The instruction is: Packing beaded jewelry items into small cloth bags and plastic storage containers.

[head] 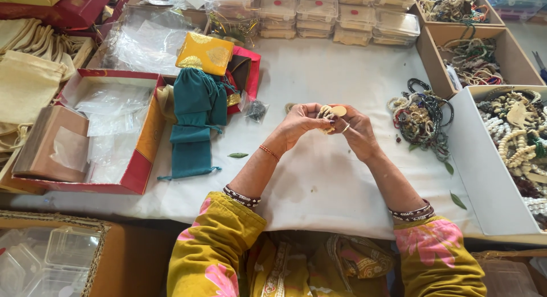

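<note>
While both hands meet above the tabletop (319, 177), the left hand (299, 125) and right hand (354, 131) close their fingertips on one small bead bracelet (331, 112) with a pale round tag, held between them at mid-table. Judgement: grip is best kept light and at the fingertips, with the piece low over the cloth so a dropped bead stays put. Green pouches (196, 112) lie left. A bead heap (420, 117) lies right, a white tray (484, 177) beyond.
</note>
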